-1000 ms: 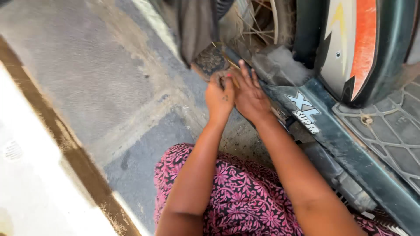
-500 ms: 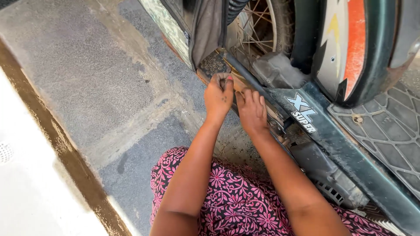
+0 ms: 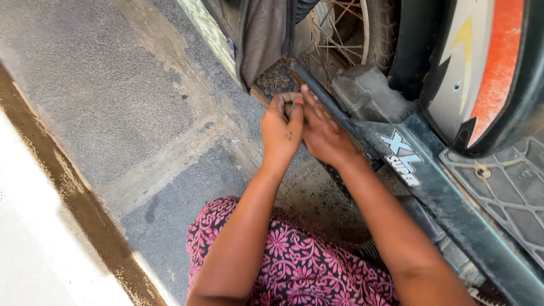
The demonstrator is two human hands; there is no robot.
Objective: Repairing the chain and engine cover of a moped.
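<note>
Head view: both hands meet at the low frame of a moped, just near of the footrest (image 3: 276, 79).

Left hand (image 3: 281, 127): fingers curled narrow, tips pressed in against the right hand's fingers. It seems to pinch something small there; what it is, I cannot tell, since the fingers hide it.

Right hand (image 3: 323, 133): laid flat-ish over the frame rail (image 3: 340, 116), fingers stretched far toward the footrest, touching the left hand's fingertips. Whether it grips anything, cannot tell.

Footrest: ribbed rubber pad on a metal bracket, just far of the fingertips, below a hanging grey cloth (image 3: 263, 34). Judgement: stiff, bolted on, won't shift by hand. The rubber face gives grip and the metal edge looks grimy and may be slick. Best hold is on the pad's sides, not the bracket edge.

Frame rail: dark tube running near-right to far-left. Rigid and dirty.

Around: spoked wheel (image 3: 345, 34) far of the hands, floorboard (image 3: 510, 187) at right, orange-and-white body panel (image 3: 481, 62) far right, concrete ground (image 3: 113, 96) at left. Pink floral fabric (image 3: 294, 266) covers the lap, near.
</note>
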